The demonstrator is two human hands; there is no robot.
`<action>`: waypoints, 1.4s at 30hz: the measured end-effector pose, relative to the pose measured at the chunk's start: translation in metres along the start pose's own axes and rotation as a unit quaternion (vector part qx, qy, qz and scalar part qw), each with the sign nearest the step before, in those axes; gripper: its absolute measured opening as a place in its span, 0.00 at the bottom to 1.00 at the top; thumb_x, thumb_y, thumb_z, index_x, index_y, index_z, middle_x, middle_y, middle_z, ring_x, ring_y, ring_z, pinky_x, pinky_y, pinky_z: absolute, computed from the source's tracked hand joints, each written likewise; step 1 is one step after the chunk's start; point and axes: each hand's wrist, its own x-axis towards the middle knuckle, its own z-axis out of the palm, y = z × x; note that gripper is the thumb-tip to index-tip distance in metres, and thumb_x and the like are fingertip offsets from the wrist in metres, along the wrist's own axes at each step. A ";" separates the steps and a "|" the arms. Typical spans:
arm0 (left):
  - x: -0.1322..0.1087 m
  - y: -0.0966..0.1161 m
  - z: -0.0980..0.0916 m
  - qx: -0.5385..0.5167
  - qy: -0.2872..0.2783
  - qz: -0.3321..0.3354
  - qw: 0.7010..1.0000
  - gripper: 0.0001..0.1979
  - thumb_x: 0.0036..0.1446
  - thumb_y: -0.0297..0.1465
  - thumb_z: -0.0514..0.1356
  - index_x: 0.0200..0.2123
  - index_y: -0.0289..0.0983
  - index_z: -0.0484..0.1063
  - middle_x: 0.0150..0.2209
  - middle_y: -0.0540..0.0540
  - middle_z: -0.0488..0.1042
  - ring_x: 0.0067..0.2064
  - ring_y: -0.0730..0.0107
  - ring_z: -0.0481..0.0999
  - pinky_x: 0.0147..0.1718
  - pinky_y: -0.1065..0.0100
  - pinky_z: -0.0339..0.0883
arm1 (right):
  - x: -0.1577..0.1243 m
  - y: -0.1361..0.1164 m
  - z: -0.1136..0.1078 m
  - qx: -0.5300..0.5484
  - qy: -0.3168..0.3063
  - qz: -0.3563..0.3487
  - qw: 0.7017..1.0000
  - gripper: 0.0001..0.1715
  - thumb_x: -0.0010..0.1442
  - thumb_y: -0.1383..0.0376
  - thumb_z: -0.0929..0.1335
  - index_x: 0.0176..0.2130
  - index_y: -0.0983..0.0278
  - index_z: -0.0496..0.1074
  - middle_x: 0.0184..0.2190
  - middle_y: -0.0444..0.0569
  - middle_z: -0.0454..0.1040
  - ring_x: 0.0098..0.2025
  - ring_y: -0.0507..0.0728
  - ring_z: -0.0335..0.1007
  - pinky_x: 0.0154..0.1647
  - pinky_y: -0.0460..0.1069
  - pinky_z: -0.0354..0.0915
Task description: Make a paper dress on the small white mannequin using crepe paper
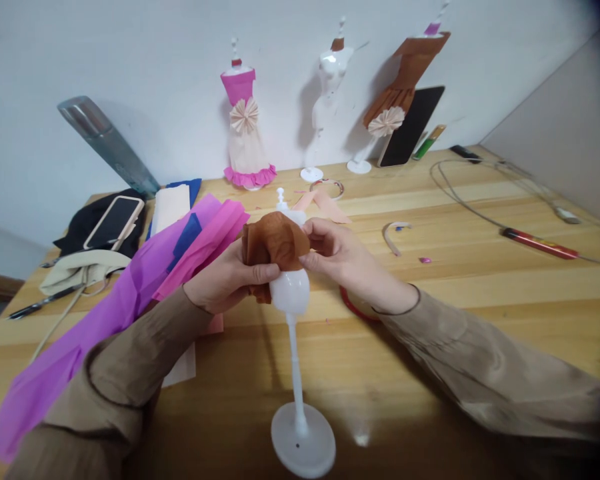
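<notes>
In front of me a small white mannequin point(291, 293) leans on its thin stand, with a round base near the bottom of the view. A piece of brown crepe paper point(275, 243) lies around its torso, covering most of it. My left hand point(233, 275) is closed on the paper at the left side, thumb across the front. With thumb and fingers, my right hand point(325, 250) pinches the paper's right edge beside the mannequin. The mannequin's neck peg shows above the paper; the back of its body is hidden.
Purple crepe paper point(105, 303) stretches along the left. Behind stand a pink-and-cream dressed mannequin point(243, 133), a bare mannequin point(325, 100) and a brown-dressed mannequin point(405, 73). A phone point(114, 223), a spray bottle point(107, 143) and a red glue gun point(539, 244) with its cable lie or stand around.
</notes>
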 end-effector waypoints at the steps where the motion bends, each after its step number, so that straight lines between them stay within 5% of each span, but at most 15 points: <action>1: 0.000 -0.001 -0.001 0.000 -0.008 -0.001 1.000 0.24 0.43 0.42 0.75 0.38 0.36 0.71 0.24 0.51 0.69 0.22 0.74 0.68 0.19 0.74 0.58 | 0.000 0.000 0.000 -0.004 0.002 0.000 1.000 0.18 0.50 0.56 0.76 0.31 0.60 0.67 0.27 0.45 0.76 0.29 0.55 0.72 0.31 0.51 0.67; 9: 0.000 -0.001 -0.001 -0.017 0.002 -0.013 1.000 0.25 0.41 0.42 0.75 0.38 0.36 0.71 0.24 0.50 0.70 0.23 0.74 0.69 0.19 0.74 0.57 | -0.001 -0.001 -0.001 -0.049 0.035 -0.018 0.998 0.17 0.49 0.55 0.76 0.32 0.60 0.70 0.30 0.46 0.75 0.31 0.56 0.72 0.32 0.52 0.68; 18: -0.002 0.003 0.006 -0.022 0.013 0.009 1.000 0.22 0.42 0.38 0.75 0.35 0.34 0.70 0.25 0.51 0.69 0.22 0.77 0.66 0.18 0.75 0.57 | -0.005 -0.006 -0.001 -0.136 0.080 -0.091 0.983 0.09 0.52 0.64 0.72 0.32 0.61 0.68 0.30 0.45 0.73 0.33 0.54 0.70 0.34 0.51 0.67; 26: -0.002 0.002 0.007 -0.021 0.037 0.016 0.999 0.24 0.43 0.35 0.74 0.40 0.34 0.69 0.25 0.53 0.69 0.21 0.79 0.64 0.17 0.76 0.54 | -0.014 -0.010 0.001 -0.191 0.130 -0.141 0.963 0.13 0.52 0.68 0.72 0.38 0.60 0.67 0.31 0.42 0.67 0.31 0.52 0.65 0.34 0.51 0.65; 30: -0.002 0.003 0.007 -0.023 0.021 0.020 0.999 0.22 0.44 0.36 0.74 0.38 0.33 0.71 0.23 0.52 0.69 0.21 0.79 0.65 0.17 0.76 0.54 | -0.013 -0.010 0.002 -0.173 0.116 -0.109 0.972 0.09 0.54 0.64 0.71 0.31 0.59 0.65 0.26 0.41 0.65 0.28 0.53 0.62 0.31 0.51 0.61; 33: -0.001 0.004 0.006 -0.024 0.009 0.026 0.999 0.20 0.45 0.37 0.73 0.36 0.33 0.71 0.23 0.51 0.69 0.20 0.79 0.65 0.17 0.75 0.53 | -0.011 -0.007 0.003 -0.138 0.088 -0.057 0.985 0.17 0.56 0.59 0.71 0.25 0.59 0.60 0.22 0.41 0.61 0.26 0.53 0.57 0.28 0.50 0.55; 42: -0.001 0.004 0.008 -0.016 0.011 0.020 1.000 0.22 0.42 0.38 0.75 0.34 0.36 0.68 0.25 0.52 0.69 0.20 0.79 0.64 0.16 0.75 0.53 | -0.005 0.001 0.002 -0.072 0.041 -0.007 0.997 0.18 0.50 0.57 0.73 0.25 0.60 0.61 0.21 0.37 0.57 0.24 0.50 0.51 0.25 0.48 0.49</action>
